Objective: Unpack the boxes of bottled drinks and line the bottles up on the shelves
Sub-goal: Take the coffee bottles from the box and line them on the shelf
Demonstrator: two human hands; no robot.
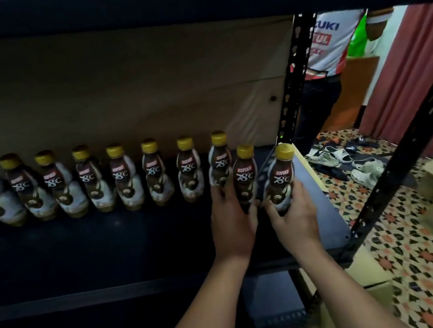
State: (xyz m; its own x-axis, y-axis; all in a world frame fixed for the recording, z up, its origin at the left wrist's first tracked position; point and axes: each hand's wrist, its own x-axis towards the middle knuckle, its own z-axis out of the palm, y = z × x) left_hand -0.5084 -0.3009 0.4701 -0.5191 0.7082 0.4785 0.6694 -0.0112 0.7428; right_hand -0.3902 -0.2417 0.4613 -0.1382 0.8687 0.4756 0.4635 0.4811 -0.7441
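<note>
Shelving step, dark shelf (82,258): left hand (233,227) and right hand (294,218) each clamped on one gold-capped bottle (245,179), (279,179), right end of far row of bottles (92,181); next, likely stand both upright in line.

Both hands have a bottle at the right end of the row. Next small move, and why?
Probably set the left hand's bottle down beside the last standing bottle, extending the row; the shelf there looks bare, and the right hand's bottle follows.
</note>
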